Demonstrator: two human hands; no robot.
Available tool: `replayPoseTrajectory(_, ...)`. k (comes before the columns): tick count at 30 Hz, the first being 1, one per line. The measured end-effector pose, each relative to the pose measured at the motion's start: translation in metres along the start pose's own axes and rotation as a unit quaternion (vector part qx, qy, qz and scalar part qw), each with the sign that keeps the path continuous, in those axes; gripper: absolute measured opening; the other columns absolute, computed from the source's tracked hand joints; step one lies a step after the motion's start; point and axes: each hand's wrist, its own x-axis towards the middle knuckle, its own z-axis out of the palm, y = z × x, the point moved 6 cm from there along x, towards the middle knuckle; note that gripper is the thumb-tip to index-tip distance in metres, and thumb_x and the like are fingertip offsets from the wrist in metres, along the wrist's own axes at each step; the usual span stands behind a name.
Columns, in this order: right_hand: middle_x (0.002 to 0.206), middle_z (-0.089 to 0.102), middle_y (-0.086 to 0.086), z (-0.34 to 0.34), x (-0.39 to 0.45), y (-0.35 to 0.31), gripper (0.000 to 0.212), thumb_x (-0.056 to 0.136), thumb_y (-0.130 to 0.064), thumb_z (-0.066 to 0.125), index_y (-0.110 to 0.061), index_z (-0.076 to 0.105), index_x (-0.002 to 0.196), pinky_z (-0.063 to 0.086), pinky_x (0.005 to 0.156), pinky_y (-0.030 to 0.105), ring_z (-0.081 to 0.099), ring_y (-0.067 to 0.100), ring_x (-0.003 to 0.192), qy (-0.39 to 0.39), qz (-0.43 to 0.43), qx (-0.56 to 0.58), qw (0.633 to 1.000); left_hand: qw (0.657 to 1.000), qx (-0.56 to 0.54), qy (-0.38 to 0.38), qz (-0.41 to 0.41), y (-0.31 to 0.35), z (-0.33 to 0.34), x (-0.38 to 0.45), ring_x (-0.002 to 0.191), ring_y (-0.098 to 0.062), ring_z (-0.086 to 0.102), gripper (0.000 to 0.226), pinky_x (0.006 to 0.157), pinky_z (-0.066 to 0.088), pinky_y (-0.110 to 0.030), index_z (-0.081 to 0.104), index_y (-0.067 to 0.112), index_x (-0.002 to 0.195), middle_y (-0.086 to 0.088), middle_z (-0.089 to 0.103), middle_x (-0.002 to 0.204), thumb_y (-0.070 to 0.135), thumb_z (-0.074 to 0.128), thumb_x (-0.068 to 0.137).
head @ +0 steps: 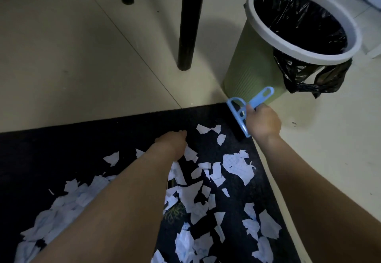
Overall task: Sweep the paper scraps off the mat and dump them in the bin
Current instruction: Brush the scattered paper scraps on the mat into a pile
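A right hand grips a blue brush at the dark mat's corner; the left hand rests fingers-down, grip unclear, among paper scraps. The green bin stands just beyond.

The scene is dim and bluish. The green bin casts a soft shadow leftward across the pale floor, so light comes from its right. Lines near the bin bow with wide-angle distortion; detail looks soft and slightly smeared.
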Motion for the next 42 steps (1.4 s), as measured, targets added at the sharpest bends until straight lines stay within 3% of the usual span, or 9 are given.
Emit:
replayPoseTrajectory(8, 0.125, 0.058, 0.021, 0.036, 0.01, 0.061, 0.039, 0.1, -0.026, 0.037, 0.001, 0.053, 0.124, 0.045, 0.083, 0.039, 0.057, 0.037, 0.11, -0.055, 0.221, 0.175, 0.958, 1.0, 0.003, 0.011, 0.012, 0.003, -0.006, -0.002, 0.132, -0.028, 0.04, 0.072, 0.107, 0.04, -0.036, 0.01, 0.012, 0.154, -0.015, 0.031, 0.15, 0.005, 0.051, 0.095)
replayPoseTrajectory(16, 0.071, 0.051, -0.002, 0.052, -0.083, -0.01, 0.041, 0.1, -0.04, 0.032, -0.006, 0.055, 0.098, 0.037, 0.056, 0.03, 0.053, 0.019, 0.066, -0.087, -0.051, -0.027, 0.995, 0.999, -0.026, 0.016, 0.01, 0.004, -0.01, -0.004, 0.131, -0.025, 0.042, 0.066, 0.103, 0.04, -0.028, 0.011, 0.011, 0.154, -0.013, 0.032, 0.15, 0.009, 0.046, 0.098)
replayPoseTrajectory(20, 0.063, 0.044, -0.007, 0.046, -0.102, -0.016, 0.036, 0.101, -0.039, 0.032, -0.01, 0.051, 0.092, 0.027, 0.048, 0.026, 0.042, 0.008, 0.054, -0.097, -0.078, -0.032, 0.992, 0.999, -0.025, 0.025, 0.013, 0.001, -0.01, -0.004, 0.135, -0.027, 0.038, 0.071, 0.11, 0.038, -0.033, 0.009, 0.014, 0.155, -0.014, 0.029, 0.153, 0.006, 0.049, 0.096)
replayPoseTrajectory(26, 0.103, 0.064, 0.014, 0.01, -0.043, 0.012, 0.043, 0.1, -0.034, 0.033, 0.0, 0.058, 0.107, 0.041, 0.082, 0.037, 0.058, 0.035, 0.099, 0.041, 0.131, 0.15, 0.979, 0.999, -0.027, 0.018, 0.016, 0.0, -0.009, -0.004, 0.139, -0.027, 0.033, 0.069, 0.113, 0.033, -0.032, 0.009, 0.012, 0.155, -0.013, 0.023, 0.156, 0.007, 0.048, 0.097)
replayPoseTrajectory(30, 0.13, 0.056, 0.008, 0.027, -0.034, 0.029, 0.049, 0.097, -0.027, 0.047, 0.001, 0.039, 0.137, 0.043, 0.095, 0.029, 0.055, 0.025, 0.118, -0.036, 0.219, 0.195, 0.955, 1.0, -0.016, 0.022, 0.009, 0.002, -0.008, -0.004, 0.14, -0.029, 0.031, 0.072, 0.114, 0.032, -0.035, 0.01, 0.012, 0.155, -0.013, 0.023, 0.156, 0.004, 0.05, 0.095)
replayPoseTrajectory(33, 0.129, 0.057, 0.003, 0.036, -0.039, 0.036, 0.052, 0.093, -0.019, 0.054, -0.002, 0.038, 0.139, 0.043, 0.092, 0.022, 0.057, 0.019, 0.117, -0.095, 0.173, -0.016, 0.98, 1.0, -0.012, 0.018, 0.005, 0.001, -0.009, -0.002, 0.141, -0.028, 0.029, 0.072, 0.115, 0.031, -0.036, 0.011, 0.012, 0.154, -0.013, 0.021, 0.156, 0.004, 0.05, 0.095)
replayPoseTrajectory(36, 0.12, 0.06, 0.003, 0.046, -0.052, 0.043, 0.05, 0.097, -0.016, 0.047, 0.002, 0.031, 0.141, 0.045, 0.08, 0.023, 0.06, 0.018, 0.108, -0.115, 0.215, 0.061, 0.968, 1.0, -0.014, 0.013, 0.004, 0.002, -0.01, -0.001, 0.139, -0.027, 0.031, 0.07, 0.114, 0.031, -0.032, 0.011, 0.01, 0.154, -0.012, 0.022, 0.156, 0.004, 0.05, 0.096)
replayPoseTrajectory(38, 0.088, 0.06, 0.002, 0.057, -0.063, 0.048, 0.04, 0.098, -0.023, 0.044, 0.004, 0.049, 0.128, 0.045, 0.068, 0.031, 0.059, 0.021, 0.079, -0.075, 0.255, 0.25, 0.931, 1.0, -0.015, 0.016, 0.003, 0.002, -0.01, -0.002, 0.137, -0.026, 0.034, 0.07, 0.112, 0.034, -0.031, 0.011, 0.01, 0.154, -0.012, 0.024, 0.155, 0.004, 0.05, 0.096)
replayPoseTrajectory(42, 0.066, 0.051, 0.001, 0.044, -0.065, 0.044, 0.034, 0.098, -0.033, 0.042, -0.007, 0.055, 0.082, 0.039, 0.06, 0.031, 0.05, 0.022, 0.061, -0.046, 0.221, 0.228, 0.947, 1.0, -0.017, 0.024, 0.004, 0.003, -0.011, -0.003, 0.139, -0.026, 0.033, 0.069, 0.113, 0.032, -0.031, 0.01, 0.01, 0.154, -0.013, 0.025, 0.155, 0.008, 0.05, 0.097)
